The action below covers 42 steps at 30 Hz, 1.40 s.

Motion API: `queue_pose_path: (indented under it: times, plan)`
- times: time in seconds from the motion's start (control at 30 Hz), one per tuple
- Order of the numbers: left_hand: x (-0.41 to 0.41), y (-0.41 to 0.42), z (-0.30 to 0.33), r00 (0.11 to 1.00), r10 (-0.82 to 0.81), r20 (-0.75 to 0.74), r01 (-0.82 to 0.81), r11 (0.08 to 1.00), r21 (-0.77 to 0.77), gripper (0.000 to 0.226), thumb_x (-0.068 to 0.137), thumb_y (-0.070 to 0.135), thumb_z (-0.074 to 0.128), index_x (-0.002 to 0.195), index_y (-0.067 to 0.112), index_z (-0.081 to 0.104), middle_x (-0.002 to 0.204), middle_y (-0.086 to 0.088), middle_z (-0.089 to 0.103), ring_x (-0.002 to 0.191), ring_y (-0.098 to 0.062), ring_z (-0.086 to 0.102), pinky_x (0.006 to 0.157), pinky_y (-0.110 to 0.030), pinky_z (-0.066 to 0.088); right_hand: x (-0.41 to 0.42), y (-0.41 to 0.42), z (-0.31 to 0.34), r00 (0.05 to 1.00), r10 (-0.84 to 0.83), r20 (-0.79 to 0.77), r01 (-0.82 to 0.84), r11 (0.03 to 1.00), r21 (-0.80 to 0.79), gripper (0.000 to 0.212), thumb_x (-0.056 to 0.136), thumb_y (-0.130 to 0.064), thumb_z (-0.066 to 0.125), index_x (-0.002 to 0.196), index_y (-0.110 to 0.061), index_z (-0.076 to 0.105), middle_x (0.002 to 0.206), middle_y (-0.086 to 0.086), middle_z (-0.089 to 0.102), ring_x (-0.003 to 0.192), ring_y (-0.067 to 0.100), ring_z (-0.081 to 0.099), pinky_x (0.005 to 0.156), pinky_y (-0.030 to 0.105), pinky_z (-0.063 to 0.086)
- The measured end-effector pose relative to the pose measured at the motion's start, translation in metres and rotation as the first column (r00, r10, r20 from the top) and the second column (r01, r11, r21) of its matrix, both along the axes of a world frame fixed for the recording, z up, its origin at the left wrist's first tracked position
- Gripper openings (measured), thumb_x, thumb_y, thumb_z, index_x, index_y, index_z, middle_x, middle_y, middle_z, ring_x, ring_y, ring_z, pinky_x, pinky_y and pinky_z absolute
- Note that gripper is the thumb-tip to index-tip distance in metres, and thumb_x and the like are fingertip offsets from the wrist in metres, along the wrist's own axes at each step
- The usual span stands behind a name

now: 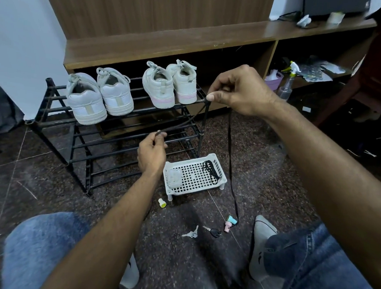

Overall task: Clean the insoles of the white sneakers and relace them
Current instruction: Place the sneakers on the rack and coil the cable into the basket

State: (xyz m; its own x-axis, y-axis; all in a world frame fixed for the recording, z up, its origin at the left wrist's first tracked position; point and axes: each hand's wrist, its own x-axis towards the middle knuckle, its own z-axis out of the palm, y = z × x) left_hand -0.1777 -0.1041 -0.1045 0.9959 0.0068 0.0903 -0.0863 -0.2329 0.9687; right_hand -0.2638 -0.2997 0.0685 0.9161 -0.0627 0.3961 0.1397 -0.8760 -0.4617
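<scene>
Head view: I see two pairs of white sneakers (130, 90) along the top tier of the black shoe rack (110, 138), heels toward me, toes pointing away. My right hand (238, 91) pinches a black lace (230, 146) that slants down-left to my left hand (151, 153), which pinches its other end.

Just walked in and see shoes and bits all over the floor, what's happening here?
A person sitting on the floor holds a black shoelace stretched between the left hand and right hand. Two pairs of white sneakers sit on the black rack, still laced. Another black lace lies in the white basket.
</scene>
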Motion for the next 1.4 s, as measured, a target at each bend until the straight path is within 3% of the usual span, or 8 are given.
queue_pose_path:
  times: [0.13,0.33,0.57,0.73,0.9,1.1,1.27,1.4]
  plan:
    - [-0.005,-0.004,-0.012,0.983,-0.184,-0.006,0.184,0.983,0.022,0.021,0.091,0.026,0.064,0.072,0.035,0.068,0.068,0.006,0.067,0.066,-0.015,0.058,0.074,-0.040,0.054,0.006,0.003,-0.009,0.999,0.045,-0.018,-0.045,0.999,0.017,0.008,0.082,-0.029,0.073,0.090,-0.026,0.074,0.073,-0.008,0.067,0.064,-0.004,0.052,0.066,0.032,0.049]
    - [-0.019,-0.021,0.029,0.889,-0.452,0.079,0.455,0.890,-0.027,0.025,0.088,0.000,0.066,0.087,0.025,0.068,0.073,-0.001,0.061,0.071,-0.014,0.052,0.070,-0.025,0.044,0.008,0.005,-0.020,0.995,0.072,-0.064,-0.070,0.997,0.032,0.012,0.083,-0.024,0.072,0.095,-0.028,0.073,0.074,-0.009,0.066,0.066,-0.002,0.056,0.068,0.032,0.051]
    - [-0.013,-0.027,0.092,0.859,-0.457,0.231,0.483,0.873,-0.066,0.018,0.086,0.002,0.069,0.090,0.019,0.070,0.084,-0.020,0.069,0.071,-0.019,0.060,0.072,-0.031,0.054,0.008,-0.003,-0.029,0.998,0.014,-0.068,-0.010,0.998,0.056,0.016,0.078,-0.027,0.072,0.093,-0.033,0.072,0.071,-0.014,0.065,0.065,-0.002,0.056,0.071,0.042,0.056]
    - [-0.010,-0.033,0.117,0.839,-0.461,0.289,0.504,0.859,-0.093,0.017,0.084,0.002,0.069,0.091,0.018,0.070,0.074,-0.012,0.062,0.070,-0.021,0.058,0.072,-0.035,0.053,0.007,-0.005,-0.036,0.999,-0.012,-0.039,0.017,0.992,0.129,0.013,0.079,-0.025,0.072,0.090,-0.030,0.071,0.070,-0.014,0.067,0.066,0.001,0.059,0.069,0.041,0.057]
    - [-0.017,-0.043,0.127,0.831,-0.478,0.285,0.533,0.831,-0.161,0.017,0.084,-0.003,0.067,0.091,0.012,0.070,0.078,-0.012,0.064,0.067,-0.011,0.062,0.067,-0.024,0.052,0.004,0.003,-0.047,0.998,0.066,0.017,-0.068,0.914,0.400,0.015,0.081,-0.011,0.073,0.084,-0.025,0.068,0.073,-0.007,0.065,0.068,0.005,0.056,0.065,0.030,0.048]
    - [-0.030,-0.051,0.129,0.874,-0.426,0.233,0.482,0.819,-0.310,0.020,0.084,-0.004,0.066,0.088,0.015,0.071,0.074,-0.003,0.065,0.066,-0.010,0.060,0.071,-0.031,0.053,-0.002,0.028,-0.080,0.989,0.147,0.008,-0.100,0.626,0.773,0.028,0.080,0.005,0.071,0.102,-0.010,0.063,0.090,0.004,0.068,0.088,0.013,0.065,0.083,0.027,0.053]
    - [-0.029,-0.045,0.141,0.909,-0.380,0.169,0.413,0.782,-0.467,0.015,0.085,-0.002,0.066,0.091,0.011,0.071,0.075,-0.001,0.066,0.065,-0.008,0.060,0.057,-0.023,0.048,-0.005,0.044,-0.116,0.962,0.163,-0.218,0.067,0.634,0.770,0.026,0.083,-0.001,0.070,0.106,-0.011,0.065,0.086,0.012,0.070,0.078,0.015,0.068,0.087,0.031,0.053]
    - [0.000,-0.020,0.137,0.983,-0.181,-0.035,0.114,0.745,-0.658,0.018,0.085,-0.001,0.064,0.089,0.015,0.070,0.074,-0.001,0.069,0.062,-0.009,0.060,0.060,-0.025,0.050,-0.010,0.032,-0.136,0.949,0.070,-0.307,0.188,0.656,0.731,0.017,0.085,0.001,0.067,0.093,-0.013,0.068,0.074,0.003,0.067,0.063,0.006,0.061,0.074,0.023,0.050]
